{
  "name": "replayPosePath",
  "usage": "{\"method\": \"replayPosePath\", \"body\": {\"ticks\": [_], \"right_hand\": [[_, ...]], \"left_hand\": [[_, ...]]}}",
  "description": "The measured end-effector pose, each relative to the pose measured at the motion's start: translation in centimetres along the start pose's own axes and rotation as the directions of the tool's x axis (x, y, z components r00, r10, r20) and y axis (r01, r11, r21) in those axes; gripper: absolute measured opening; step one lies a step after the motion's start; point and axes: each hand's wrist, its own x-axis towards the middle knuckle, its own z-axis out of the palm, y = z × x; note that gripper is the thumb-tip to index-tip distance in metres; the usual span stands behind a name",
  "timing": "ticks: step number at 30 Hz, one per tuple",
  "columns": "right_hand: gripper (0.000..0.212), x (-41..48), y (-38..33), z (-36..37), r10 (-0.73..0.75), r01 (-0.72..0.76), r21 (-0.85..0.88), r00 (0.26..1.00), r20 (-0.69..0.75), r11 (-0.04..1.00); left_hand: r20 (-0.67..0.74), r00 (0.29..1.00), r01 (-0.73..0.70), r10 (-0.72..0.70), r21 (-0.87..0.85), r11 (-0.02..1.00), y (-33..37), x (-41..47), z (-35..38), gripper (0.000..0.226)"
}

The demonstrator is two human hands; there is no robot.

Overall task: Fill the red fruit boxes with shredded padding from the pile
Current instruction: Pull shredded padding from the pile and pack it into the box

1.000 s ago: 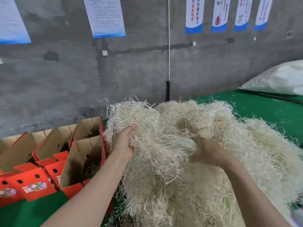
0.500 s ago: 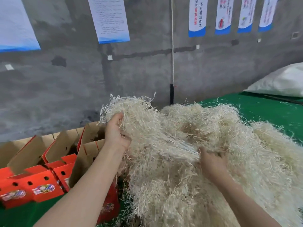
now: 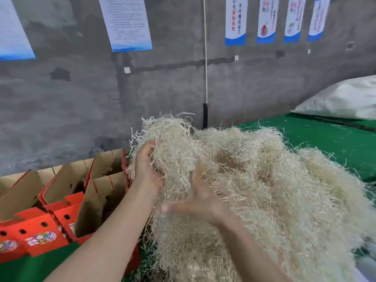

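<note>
Head view shows a gray wall (image 3: 61,119) and a big green table (image 3: 335,143) in front of it. On the table sits a huge pile of shredded padding (image 3: 274,190), pale and stringy. Just left of the pile stand red fruit boxes (image 3: 50,237) with their flaps up. The left hand (image 3: 146,169) curls its fingers round a clump at the pile's top left edge. The right hand (image 3: 199,202) is spread wide, thumb out, fingers pressed against the strands.
</note>
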Motion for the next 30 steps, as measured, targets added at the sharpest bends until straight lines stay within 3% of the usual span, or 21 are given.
{"method": "replayPosePath", "body": {"ticks": [2, 3, 5, 6, 8, 9, 10, 12, 13, 14, 16, 19, 23, 25, 27, 30], "right_hand": [[0.117, 1.3, 2.7, 3.5, 0.134, -0.135, -0.04, 0.99, -0.034, 0.99], [0.091, 1.9, 4.2, 3.8, 0.169, -0.175, -0.132, 0.984, -0.059, 0.976], [0.028, 3.3, 6.5, 2.0, 0.132, -0.235, -0.399, 0.954, -0.269, 0.886], [0.018, 3.8, 7.2, 0.4, 0.083, -0.262, -0.433, 0.917, -0.391, 0.863], [0.023, 4.3, 6.8, -3.1, -0.012, -0.249, -0.42, 0.848, -0.529, 0.872], [0.025, 4.5, 6.2, -4.4, -0.064, -0.234, -0.45, 0.83, -0.554, 0.862], [0.024, 4.7, 5.5, -5.4, -0.095, -0.23, -0.482, 0.823, -0.56, 0.845], [0.022, 5.2, 4.5, -6.4, -0.115, -0.219, -0.513, 0.833, -0.541, 0.83], [0.027, 5.3, 4.3, -6.7, -0.134, -0.218, -0.544, 0.834, -0.535, 0.81], [0.033, 5.1, 4.0, -6.9, -0.154, -0.221, -0.58, 0.836, -0.527, 0.784], [0.025, 4.7, 4.5, -7.3, -0.183, -0.229, -0.633, 0.837, -0.517, 0.74], [0.02, 3.5, 6.0, -7.9, -0.176, -0.278, -0.679, 0.836, -0.519, 0.679], [0.014, 1.9, 8.4, -8.0, -0.141, -0.3, -0.696, 0.854, -0.501, 0.653], [0.01, 1.5, 9.0, -7.7, -0.107, -0.309, -0.68, 0.862, -0.496, 0.665], [0.005, 0.9, 9.3, -7.4, -0.092, -0.315, -0.679, 0.866, -0.492, 0.663], [0.018, 0.1, 10.0, -7.3, -0.063, -0.339, -0.703, 0.876, -0.479, 0.625]], "left_hand": [[0.077, 0.997, -0.025, 0.025, 0.006, 1.0, 0.3, -0.7, -0.3, 0.022], [0.09, 0.995, -0.05, 0.045, 0.057, 0.997, 0.6, -1.0, -0.4, 0.023], [0.062, 0.996, -0.077, 0.063, 0.247, 0.966, 1.4, -1.2, -0.8, 0.02], [0.051, 0.997, -0.069, 0.055, 0.351, 0.934, 1.8, -0.8, -1.2, 0.017], [0.06, 0.998, -0.03, -0.006, 0.582, 0.813, 2.4, -0.3, -1.8, 0.024], [0.141, 0.985, -0.032, -0.1, 0.72, 0.693, 2.2, -0.2, -1.9, 0.052], [0.232, 0.939, -0.077, -0.255, 0.862, 0.501, 1.6, 0.1, -2.1, 0.084], [0.26, 0.836, -0.309, -0.483, 0.951, -0.024, -0.7, 0.0, -1.8, 0.11], [0.257, 0.85, -0.412, -0.459, 0.868, -0.276, -2.1, 0.5, -1.7, 0.105], [0.298, 0.878, -0.453, -0.375, 0.77, -0.45, -3.1, 1.0, -1.5, 0.093], [0.462, 0.881, -0.437, -0.106, 0.706, -0.558, -3.6, 1.4, -0.8, 0.062], [0.513, 0.813, -0.361, 0.275, 0.815, -0.454, -3.0, 3.2, -1.4, 0.059], [0.395, 0.747, -0.36, 0.534, 0.917, -0.175, -2.8, 4.6, -1.8, 0.062], [0.297, 0.761, -0.376, 0.577, 0.927, 0.019, -3.1, 4.9, -1.6, 0.069], [0.139, 0.82, -0.361, 0.555, 0.879, 0.313, -3.2, 5.2, -1.5, 0.071], [-0.209, 0.873, -0.169, 0.441, 0.718, 0.675, -2.8, 5.3, -0.9, 0.037]]}}
